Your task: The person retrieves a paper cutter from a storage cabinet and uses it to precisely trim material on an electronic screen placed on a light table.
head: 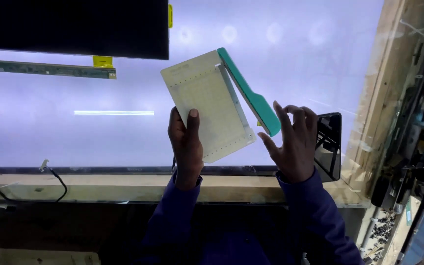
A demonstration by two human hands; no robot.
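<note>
My left hand (186, 147) grips the lower left corner of a small cream paper cutter board (207, 105) with a grid on it, held up tilted over a lit white panel (271, 64). A teal cutter arm (249, 93) runs along the board's right edge, its handle end pointing down. My right hand (293, 145) is beside that handle, fingers spread, fingertips touching or nearly touching the teal end. Both arms wear dark blue sleeves.
A dark panel (74, 27) with yellow tape tabs and a circuit strip (45, 68) covers the upper left. A black phone-like device (331, 145) lies at the right. A wooden ledge (99, 186) runs below the lit panel, with a black cable (57, 179). Cluttered shelving stands far right.
</note>
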